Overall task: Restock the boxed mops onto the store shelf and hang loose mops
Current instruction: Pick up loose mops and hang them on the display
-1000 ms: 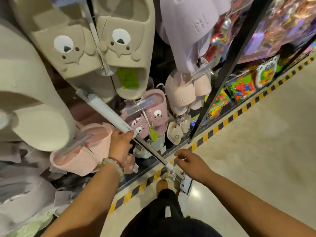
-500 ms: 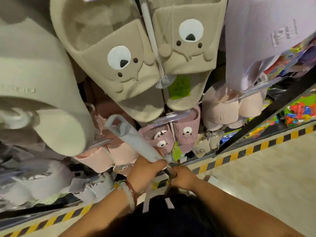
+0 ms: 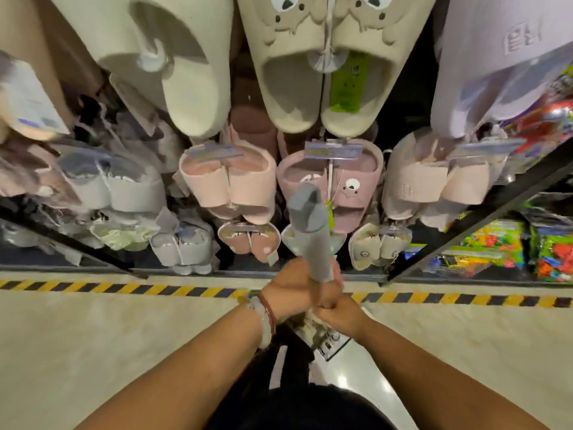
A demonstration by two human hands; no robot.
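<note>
Now upright, mop handle (image 3: 313, 237) — left hand (image 3: 294, 291), right hand (image 3: 338, 311) stacked together.

Slippers (image 3: 322, 88) hang on racks above a hazard-striped (image 3: 124, 288) beige floor (image 3: 93, 352).

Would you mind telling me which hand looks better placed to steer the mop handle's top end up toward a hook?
Probably the left hand: it grips the mop handle higher, nearer the grey top end. The right hand holds lower down, better suited to bearing the weight.
</note>
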